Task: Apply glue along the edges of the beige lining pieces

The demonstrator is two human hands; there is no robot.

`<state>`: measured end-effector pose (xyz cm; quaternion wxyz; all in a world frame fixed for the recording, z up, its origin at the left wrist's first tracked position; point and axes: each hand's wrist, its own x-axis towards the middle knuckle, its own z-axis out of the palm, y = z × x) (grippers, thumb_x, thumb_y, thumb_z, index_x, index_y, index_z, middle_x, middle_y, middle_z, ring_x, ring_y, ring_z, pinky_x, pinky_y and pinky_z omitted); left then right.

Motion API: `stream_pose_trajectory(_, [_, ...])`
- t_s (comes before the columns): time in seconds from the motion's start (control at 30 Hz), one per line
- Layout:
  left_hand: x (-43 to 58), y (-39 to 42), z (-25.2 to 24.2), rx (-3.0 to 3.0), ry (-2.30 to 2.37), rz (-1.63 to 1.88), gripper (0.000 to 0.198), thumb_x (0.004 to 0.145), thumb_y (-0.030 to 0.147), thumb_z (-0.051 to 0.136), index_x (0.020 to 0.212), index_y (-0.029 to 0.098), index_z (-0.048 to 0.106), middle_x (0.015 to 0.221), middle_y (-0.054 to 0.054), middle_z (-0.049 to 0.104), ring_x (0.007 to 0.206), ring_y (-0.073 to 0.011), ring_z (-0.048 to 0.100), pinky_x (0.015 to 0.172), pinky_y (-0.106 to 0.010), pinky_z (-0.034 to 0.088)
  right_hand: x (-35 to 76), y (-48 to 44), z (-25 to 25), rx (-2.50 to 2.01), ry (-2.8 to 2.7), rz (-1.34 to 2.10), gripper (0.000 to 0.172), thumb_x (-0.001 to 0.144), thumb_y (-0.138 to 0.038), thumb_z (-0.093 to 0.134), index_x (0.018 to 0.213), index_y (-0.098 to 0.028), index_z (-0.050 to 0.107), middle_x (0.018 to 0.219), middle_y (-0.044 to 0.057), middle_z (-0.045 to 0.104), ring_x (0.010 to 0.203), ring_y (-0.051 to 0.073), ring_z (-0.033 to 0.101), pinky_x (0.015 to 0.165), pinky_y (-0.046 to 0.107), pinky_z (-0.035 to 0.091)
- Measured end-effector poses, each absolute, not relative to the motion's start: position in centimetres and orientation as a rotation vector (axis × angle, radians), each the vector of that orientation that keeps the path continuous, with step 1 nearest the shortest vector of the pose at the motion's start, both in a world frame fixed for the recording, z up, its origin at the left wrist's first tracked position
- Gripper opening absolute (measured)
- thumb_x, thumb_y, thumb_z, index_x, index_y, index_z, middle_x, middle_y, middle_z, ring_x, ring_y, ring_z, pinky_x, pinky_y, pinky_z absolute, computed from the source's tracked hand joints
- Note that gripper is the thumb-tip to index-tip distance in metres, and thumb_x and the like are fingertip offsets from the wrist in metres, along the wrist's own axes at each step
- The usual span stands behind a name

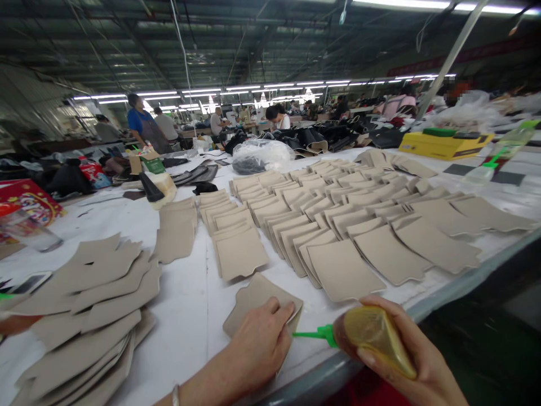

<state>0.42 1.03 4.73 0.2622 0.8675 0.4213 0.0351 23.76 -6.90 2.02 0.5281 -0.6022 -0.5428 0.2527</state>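
Note:
My left hand (258, 344) lies closed, knuckles up, on a small stack of beige cut pieces (258, 296) near the front edge of the white table (190, 293). My right hand (406, 361) grips a yellowish squeeze bottle (374, 335) with a green nozzle (315, 334). The nozzle tip points left at the edge of the stack, just beside my left hand. Rows of the same beige pieces (321, 225) overlap across the table beyond the hands.
A loose heap of larger beige pieces (93, 304) covers the left front of the table. A phone (31, 282) and a red box (27, 200) lie at far left, a yellow box (443, 144) at back right. Other people work in the background.

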Motion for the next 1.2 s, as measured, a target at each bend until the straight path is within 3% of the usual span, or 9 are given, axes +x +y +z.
stream_pose_trajectory(0.4, [0.1, 1.1, 4.8, 2.379, 1.121, 0.116, 0.04, 0.092, 0.022, 0.033, 0.127, 0.023, 0.053, 0.099, -0.005, 0.058, 0.085, -0.0201, 0.06, 0.079, -0.031, 0.046, 22.3, -7.9, 2.4, -1.454, -1.123, 0.773, 0.052, 0.074, -0.047, 0.073, 0.116, -0.026, 0.054, 0.103, -0.001, 0.06, 0.089, 0.018, 0.06, 0.078, 0.016, 0.045])
stream_pose_trajectory(0.7, [-0.1, 1.2, 4.7, 2.363, 1.116, 0.114, 0.044, 0.091, 0.021, 0.034, 0.132, 0.023, 0.05, 0.102, -0.005, 0.058, 0.088, -0.0201, 0.06, 0.082, -0.031, 0.046, 21.9, -9.0, 1.8, -1.43, -1.202, 0.792, 0.05, 0.075, -0.046, 0.073, 0.117, -0.025, 0.055, 0.102, 0.001, 0.062, 0.086, 0.019, 0.062, 0.076, 0.016, 0.048])
stream_pose_trajectory(1.2, [-0.1, 1.0, 4.9, 2.337, 1.137, 0.121, 0.043, 0.092, 0.022, 0.034, 0.131, 0.02, 0.051, 0.104, -0.006, 0.058, 0.091, -0.021, 0.06, 0.085, -0.032, 0.045, 23.4, -9.9, 0.9, -1.395, -1.312, 0.891, 0.051, 0.078, -0.039, 0.075, 0.122, -0.027, 0.053, 0.111, 0.004, 0.063, 0.096, 0.024, 0.064, 0.08, 0.02, 0.053])
